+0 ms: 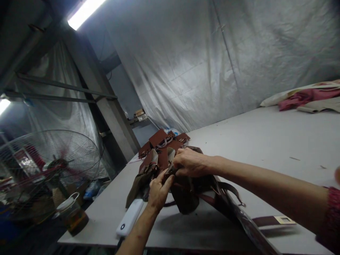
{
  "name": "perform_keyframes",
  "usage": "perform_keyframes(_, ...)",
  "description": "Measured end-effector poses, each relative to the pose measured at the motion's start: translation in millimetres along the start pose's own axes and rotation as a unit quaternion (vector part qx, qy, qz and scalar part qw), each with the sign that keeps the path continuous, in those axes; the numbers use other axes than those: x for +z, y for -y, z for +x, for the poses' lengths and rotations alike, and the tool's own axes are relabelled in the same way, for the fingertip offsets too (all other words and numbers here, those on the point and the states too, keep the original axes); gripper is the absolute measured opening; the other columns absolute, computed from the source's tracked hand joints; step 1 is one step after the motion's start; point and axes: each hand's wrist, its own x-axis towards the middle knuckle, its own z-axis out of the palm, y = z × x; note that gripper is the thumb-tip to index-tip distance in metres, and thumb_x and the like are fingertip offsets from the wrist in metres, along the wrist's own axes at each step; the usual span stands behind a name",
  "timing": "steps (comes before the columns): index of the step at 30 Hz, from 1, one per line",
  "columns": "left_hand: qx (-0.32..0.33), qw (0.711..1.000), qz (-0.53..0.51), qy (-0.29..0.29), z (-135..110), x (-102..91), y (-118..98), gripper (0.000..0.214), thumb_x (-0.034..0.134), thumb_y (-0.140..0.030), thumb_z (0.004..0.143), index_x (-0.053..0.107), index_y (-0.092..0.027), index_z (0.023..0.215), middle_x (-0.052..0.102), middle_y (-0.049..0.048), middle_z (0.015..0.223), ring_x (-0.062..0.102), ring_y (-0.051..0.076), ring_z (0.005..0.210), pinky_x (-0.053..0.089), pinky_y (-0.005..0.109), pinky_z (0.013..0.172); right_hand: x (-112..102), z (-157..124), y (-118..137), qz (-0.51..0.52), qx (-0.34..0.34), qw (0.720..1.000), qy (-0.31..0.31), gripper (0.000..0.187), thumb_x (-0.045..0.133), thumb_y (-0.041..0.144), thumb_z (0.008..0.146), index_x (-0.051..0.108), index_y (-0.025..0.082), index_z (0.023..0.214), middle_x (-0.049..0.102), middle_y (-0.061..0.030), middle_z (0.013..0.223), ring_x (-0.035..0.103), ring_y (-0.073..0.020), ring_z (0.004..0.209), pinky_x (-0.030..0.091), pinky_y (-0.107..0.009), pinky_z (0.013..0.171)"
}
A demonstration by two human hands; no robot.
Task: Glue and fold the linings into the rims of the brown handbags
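A heap of brown leather bag parts (186,196) lies near the table's left corner, with reddish-brown flaps (162,138) stacked behind it. My left hand (157,191) comes up from below and pinches a dark olive-brown piece at the heap's top. My right hand (190,163) reaches in from the right, its fingers curled over the same piece. Both hands meet close together above the heap. A brown strap (233,191) trails off to the right.
A white power bank (130,217) lies at the grey table's (265,141) front edge. A strap with a cream buckle (278,220) lies to the right. Folded pink and cream cloth (310,97) sits far right. A standing fan (50,170) and a jar (73,216) are left of the table.
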Motion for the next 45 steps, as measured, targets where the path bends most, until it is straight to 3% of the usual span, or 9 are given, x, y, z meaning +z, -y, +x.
perform_keyframes(8,-0.009,0.988,-0.145,0.057,6,5.3,-1,0.043,0.055,-0.04,0.086,0.066,-0.014,0.118,0.072,0.0054,0.098,0.062,0.022,0.094,0.047,0.029,0.084,17,13,-5,-0.019,0.032,0.999,0.03,0.017,0.055,0.024,0.081,0.07,0.02,0.075,0.07,-0.0038,0.077,0.059,-0.021,0.088,0.032,-0.031,0.072)
perform_keyframes(19,-0.003,0.991,-0.127,0.048,7,5.5,-1,0.037,0.055,-0.037,0.087,0.069,-0.014,0.113,0.072,0.0046,0.091,0.062,0.02,0.088,0.046,0.026,0.079,28,16,3,-0.092,0.083,0.992,0.009,0.019,0.053,0.02,0.082,0.07,0.019,0.074,0.071,-0.0078,0.077,0.055,-0.0226,0.083,0.019,-0.037,0.067)
perform_keyframes(27,0.005,0.992,-0.121,0.029,7,9.4,8,0.036,0.056,-0.038,0.086,0.07,-0.016,0.11,0.072,0.0042,0.092,0.062,0.019,0.09,0.046,0.025,0.08,43,17,1,-0.104,0.101,0.989,-0.016,0.014,0.054,0.015,0.069,0.067,0.017,0.065,0.068,-0.0076,0.069,0.049,-0.0194,0.07,0.012,-0.037,0.063)
perform_keyframes(30,0.014,0.992,-0.121,0.027,8,10.1,7,0.034,0.057,-0.039,0.085,0.07,-0.016,0.105,0.071,0.0036,0.09,0.06,0.018,0.088,0.046,0.024,0.078,40,16,7,-0.096,0.095,0.99,-0.033,0.014,0.054,0.016,0.067,0.068,0.018,0.067,0.067,-0.0074,0.069,0.049,-0.0211,0.074,0.013,-0.037,0.064)
perform_keyframes(36,0.006,0.999,-0.052,0.0,12,2.6,2,0.032,0.059,-0.043,0.082,0.07,-0.013,0.081,0.064,0.001,0.07,0.056,0.013,0.068,0.04,0.02,0.06,28,10,11,-0.08,0.096,0.991,-0.04,0.017,0.053,0.021,0.078,0.069,0.018,0.072,0.067,-0.0081,0.074,0.052,-0.0214,0.08,0.018,-0.038,0.072)
perform_keyframes(45,0.036,0.999,0.033,-0.011,-3,-15.0,-1,0.026,0.054,-0.035,0.086,0.07,-0.016,0.08,0.065,0.0008,0.072,0.057,0.013,0.072,0.04,0.02,0.066,1,-8,-14,0.002,0.131,0.991,0.007,0.007,0.064,0.026,0.076,0.071,0.024,0.075,0.07,-0.0011,0.079,0.058,-0.0201,0.086,0.025,-0.033,0.077)
